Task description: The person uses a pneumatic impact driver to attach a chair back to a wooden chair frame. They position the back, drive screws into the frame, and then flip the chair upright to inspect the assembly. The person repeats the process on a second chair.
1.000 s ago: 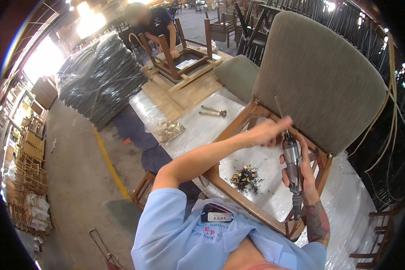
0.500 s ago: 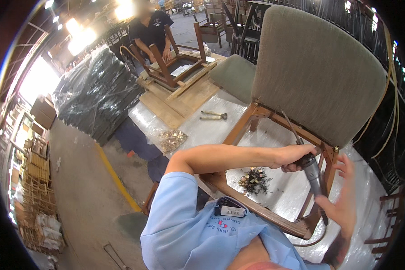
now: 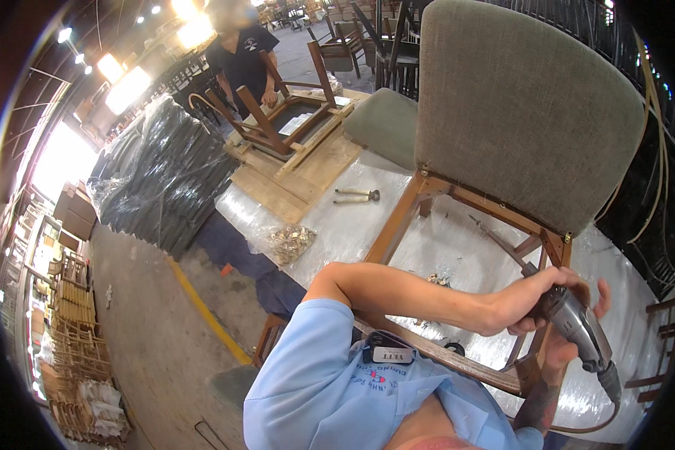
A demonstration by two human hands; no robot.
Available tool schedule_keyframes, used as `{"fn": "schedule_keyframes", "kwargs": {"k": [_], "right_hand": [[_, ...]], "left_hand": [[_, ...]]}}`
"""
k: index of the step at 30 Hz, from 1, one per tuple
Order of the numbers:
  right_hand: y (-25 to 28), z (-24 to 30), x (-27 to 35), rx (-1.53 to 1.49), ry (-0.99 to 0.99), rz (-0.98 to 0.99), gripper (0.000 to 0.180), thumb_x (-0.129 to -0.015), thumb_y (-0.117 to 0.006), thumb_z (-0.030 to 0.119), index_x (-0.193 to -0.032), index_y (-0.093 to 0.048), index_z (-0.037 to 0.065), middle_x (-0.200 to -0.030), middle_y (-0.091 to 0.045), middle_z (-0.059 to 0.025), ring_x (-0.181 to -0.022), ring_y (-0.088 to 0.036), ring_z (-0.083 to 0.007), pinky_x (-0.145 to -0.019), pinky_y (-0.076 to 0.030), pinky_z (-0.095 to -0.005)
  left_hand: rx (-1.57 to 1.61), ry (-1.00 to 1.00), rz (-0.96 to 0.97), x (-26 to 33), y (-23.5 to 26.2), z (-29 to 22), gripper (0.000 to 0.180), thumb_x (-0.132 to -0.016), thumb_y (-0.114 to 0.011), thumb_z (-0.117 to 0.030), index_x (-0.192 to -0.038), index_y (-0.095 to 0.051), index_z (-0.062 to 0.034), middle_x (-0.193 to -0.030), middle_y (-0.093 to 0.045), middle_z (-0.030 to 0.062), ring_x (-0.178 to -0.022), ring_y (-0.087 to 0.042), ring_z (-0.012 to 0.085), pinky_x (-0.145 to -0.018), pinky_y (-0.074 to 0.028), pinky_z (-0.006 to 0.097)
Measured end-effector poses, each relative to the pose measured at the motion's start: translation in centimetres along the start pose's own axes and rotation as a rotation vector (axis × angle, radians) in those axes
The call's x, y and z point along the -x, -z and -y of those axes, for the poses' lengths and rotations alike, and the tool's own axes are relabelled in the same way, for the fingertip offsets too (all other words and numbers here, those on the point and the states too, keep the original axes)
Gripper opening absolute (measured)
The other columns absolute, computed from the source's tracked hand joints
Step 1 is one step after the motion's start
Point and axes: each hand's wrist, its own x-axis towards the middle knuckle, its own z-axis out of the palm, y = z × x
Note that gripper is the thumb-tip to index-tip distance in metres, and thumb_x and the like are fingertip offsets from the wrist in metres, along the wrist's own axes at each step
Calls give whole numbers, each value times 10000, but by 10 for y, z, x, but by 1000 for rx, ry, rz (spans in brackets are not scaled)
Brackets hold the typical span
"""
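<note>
My left hand [image 3: 541, 297] is closed around the front of a grey and black power screwdriver [image 3: 577, 326]. Its long thin bit slants up and left over the open seat frame, with the tip apart from the wood. Below the tool's body, my right hand [image 3: 559, 352] grips it from behind; part of that hand is hidden and one fingertip sticks up beyond. The chair [image 3: 529, 112] has a grey fabric back and a brown wooden frame without a seat. Inside the frame, small screws [image 3: 438, 280] lie in a pile, partly covered by my left forearm.
Pincers [image 3: 357, 196] and a clear bag of metal fittings [image 3: 289, 244] lie on the plastic-covered table [image 3: 330, 221]. A loose grey seat pad [image 3: 386, 126] sits beside the chair. Across the table, a person [image 3: 244, 60] stands by an upturned chair [image 3: 285, 120]. Wrapped stacked goods [image 3: 161, 165] stand left.
The screwdriver has come away from the chair's rear rail and moved down and right with my left hand. My right hand has closed in on its body. My view has shifted slightly.
</note>
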Motion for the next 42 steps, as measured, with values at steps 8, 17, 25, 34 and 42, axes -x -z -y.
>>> {"fn": "schedule_keyframes", "kwargs": {"k": [8,17,25,34,42], "right_hand": [[-26,16,-54,-66,528,321,510,-786,-778,387,-1167,-536,151,-907,-632,-96,-882,-652,-287,-751,-422,-388],[-5,52,-92,85,475,412,348,-746,-746,220,-1028,-542,215,-802,-584,-13,-695,-595,-178,-673,-324,-378],[54,36,-99,281,477,153,390,-720,-625,138,-1075,-502,33,-797,-526,-113,-687,-526,-227,-653,-332,-397],[62,-21,-103,330,251,46,298,-739,-674,112,-981,-543,0,-747,-561,-93,-697,-555,-204,-614,-455,-329],[70,-38,-99,385,182,69,277,-769,-671,111,-990,-530,18,-758,-560,-77,-714,-558,-192,-645,-474,-332]], "left_hand": [[113,-111,160,2,5,18,516,-946,-298,-626,-1022,-504,-159,-638,-432,-21,-475,-352,91,-430,-249,234],[22,186,-657,6,110,53,189,-1002,-413,-224,-968,-524,-74,-780,-484,23,-640,-460,127,-555,-426,303],[242,-37,-585,-10,145,50,363,-934,-501,20,-1254,-375,134,-1236,-498,273,-1176,-543,316,-1022,-484,338],[214,-16,-590,-3,148,37,462,-955,-511,31,-1335,-290,175,-1355,-429,362,-1263,-516,350,-1076,-481,333],[265,-38,-592,-2,150,37,356,-961,-543,-2,-1250,-403,152,-1236,-537,306,-1184,-580,310,-1036,-516,305]]}}
